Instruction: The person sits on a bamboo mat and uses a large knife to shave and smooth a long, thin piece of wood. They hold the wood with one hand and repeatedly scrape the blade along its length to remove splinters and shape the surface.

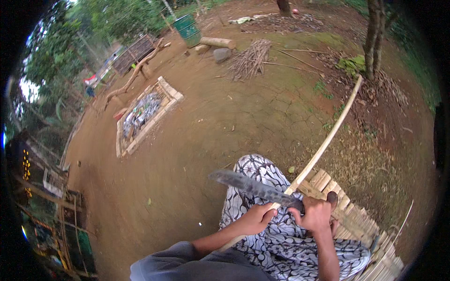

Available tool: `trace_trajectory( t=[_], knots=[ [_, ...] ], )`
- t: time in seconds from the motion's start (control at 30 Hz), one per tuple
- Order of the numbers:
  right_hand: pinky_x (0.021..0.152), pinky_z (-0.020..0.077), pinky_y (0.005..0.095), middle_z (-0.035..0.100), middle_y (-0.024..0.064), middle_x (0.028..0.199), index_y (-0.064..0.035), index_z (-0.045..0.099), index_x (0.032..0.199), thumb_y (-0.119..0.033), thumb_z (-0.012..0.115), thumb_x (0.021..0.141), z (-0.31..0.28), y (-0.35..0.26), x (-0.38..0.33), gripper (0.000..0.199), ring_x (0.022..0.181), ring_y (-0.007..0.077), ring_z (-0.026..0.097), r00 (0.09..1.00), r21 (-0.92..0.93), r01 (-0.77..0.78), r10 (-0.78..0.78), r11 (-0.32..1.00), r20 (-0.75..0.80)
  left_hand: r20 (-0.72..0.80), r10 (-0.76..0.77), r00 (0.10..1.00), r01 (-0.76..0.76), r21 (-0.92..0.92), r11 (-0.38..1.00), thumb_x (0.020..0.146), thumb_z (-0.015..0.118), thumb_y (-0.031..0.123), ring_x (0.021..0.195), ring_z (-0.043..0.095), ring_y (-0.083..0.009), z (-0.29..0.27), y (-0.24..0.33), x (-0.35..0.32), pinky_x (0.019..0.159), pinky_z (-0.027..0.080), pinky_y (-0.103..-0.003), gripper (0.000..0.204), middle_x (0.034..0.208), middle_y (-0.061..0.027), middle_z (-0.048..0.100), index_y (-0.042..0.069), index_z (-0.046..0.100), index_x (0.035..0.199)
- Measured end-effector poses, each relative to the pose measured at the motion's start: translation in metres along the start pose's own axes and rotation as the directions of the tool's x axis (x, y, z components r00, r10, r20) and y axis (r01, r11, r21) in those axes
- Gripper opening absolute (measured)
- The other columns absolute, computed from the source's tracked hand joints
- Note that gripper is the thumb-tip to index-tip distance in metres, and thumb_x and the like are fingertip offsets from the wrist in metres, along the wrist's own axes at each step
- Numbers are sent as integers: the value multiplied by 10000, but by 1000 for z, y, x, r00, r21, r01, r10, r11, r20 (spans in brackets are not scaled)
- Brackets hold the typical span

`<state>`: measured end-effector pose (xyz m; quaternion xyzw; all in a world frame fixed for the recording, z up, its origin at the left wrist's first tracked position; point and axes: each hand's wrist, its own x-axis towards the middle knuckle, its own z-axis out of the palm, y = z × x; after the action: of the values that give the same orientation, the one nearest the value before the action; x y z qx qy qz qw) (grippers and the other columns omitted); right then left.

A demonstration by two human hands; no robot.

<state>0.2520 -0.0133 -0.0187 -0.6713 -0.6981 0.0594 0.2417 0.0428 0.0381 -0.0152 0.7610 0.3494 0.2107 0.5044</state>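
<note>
My right hand grips the dark handle of a long grey machete, its blade pointing left across my lap. My left hand holds a long pale bamboo strip close to where the blade meets it. The strip runs from my lap up and to the right, ending near a tree trunk. My legs are covered by a black-and-white patterned cloth. I sit on a bench of bamboo slats.
Bare brown earth lies in front. A brick-edged pit filled with rubbish is at the left. Farther off are a pile of sticks, a log, a green drum and tree trunks.
</note>
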Motion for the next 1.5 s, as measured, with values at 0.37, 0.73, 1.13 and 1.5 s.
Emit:
trace_trajectory(
  t=[0.37, 0.73, 1.13, 1.5],
  knots=[
    [635, 444, 487, 579, 259, 662, 40, 610, 830, -358, 567, 824, 49, 77, -29, 400, 663, 453, 563, 859, 278, -502, 510, 819, 46, -53, -82, 995, 83, 19, 996, 926, 478, 168, 516, 455, -88, -3, -23, -4, 477, 364, -288, 174, 554, -35, 469, 7, 543, 917],
    [423, 265, 274, 391, -3, 503, -23, 484, 646, -155, 714, 756, 62, 80, -30, 287, 452, 84, 326, 818, 539, -411, 559, 735, -139, -392, -94, 915, 50, -121, 991, 923, 510, 182, 503, 355, -25, -25, 19, 20, 445, 292, -235, 199, 551, 54, 407, -2, 583, 907],
    [445, 300, 275, 411, 1, 505, -29, 470, 616, -177, 697, 769, 55, 76, -34, 311, 473, 90, 354, 762, 656, -415, 635, 631, -128, -776, 254, 577, -588, -179, 788, 953, 451, 193, 411, 409, -98, -49, 65, 48, 384, 369, -236, 321, 505, -18, 403, 52, 408, 667],
    [465, 317, 274, 432, 10, 539, -15, 498, 680, -232, 662, 815, 63, 78, -41, 304, 493, 96, 376, 778, 696, -376, 617, 612, -121, -762, 100, 640, -538, -351, 766, 958, 414, 149, 573, 531, -189, -37, 65, 47, 616, 537, -391, 198, 649, -58, 457, 36, 417, 795]
  ],
)
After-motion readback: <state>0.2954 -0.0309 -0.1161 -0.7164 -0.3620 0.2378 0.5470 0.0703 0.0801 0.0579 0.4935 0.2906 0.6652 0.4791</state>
